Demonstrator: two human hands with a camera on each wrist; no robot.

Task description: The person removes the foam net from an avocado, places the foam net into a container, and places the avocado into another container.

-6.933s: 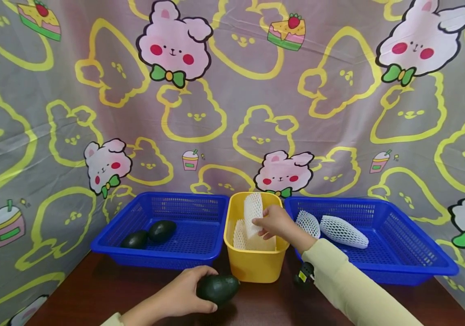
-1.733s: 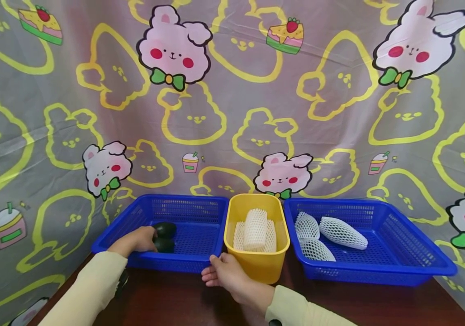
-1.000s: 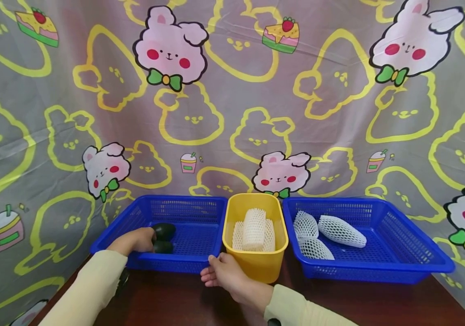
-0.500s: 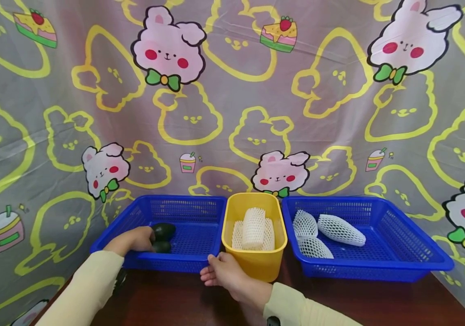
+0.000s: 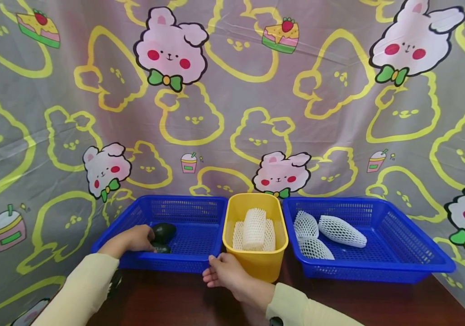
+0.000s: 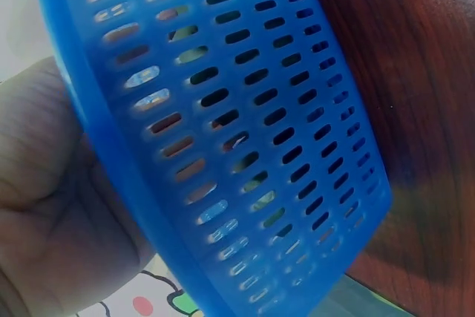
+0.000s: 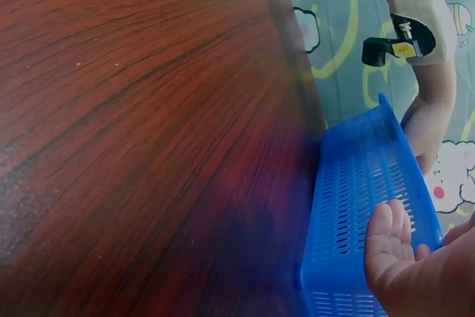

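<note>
My left hand [image 5: 136, 237] reaches down into the left blue basket [image 5: 196, 257], right beside two dark green avocados [image 5: 163, 232]. The front avocado is partly covered by the hand, and my fingertips are hidden, so I cannot tell whether they grip it. In the left wrist view, the perforated blue wall hides most of the hand. My right hand [image 5: 226, 274] rests at that basket's front right corner, fingers extended and holding nothing. A yellow bin [image 5: 257, 267] stands beside it with several white foam net sleeves [image 5: 254, 229] inside.
A second blue basket [image 5: 379, 269] on the right holds three net-wrapped pieces [image 5: 342, 231]. All the containers stand on a dark red-brown wooden table [image 5: 167, 294]. A patterned curtain [image 5: 232, 99] hangs close behind them.
Earlier my left hand held an avocado above the table and my right hand a net sleeve. A third wrapped piece now lies in the right basket. Lately the left hand has shifted slightly left.
</note>
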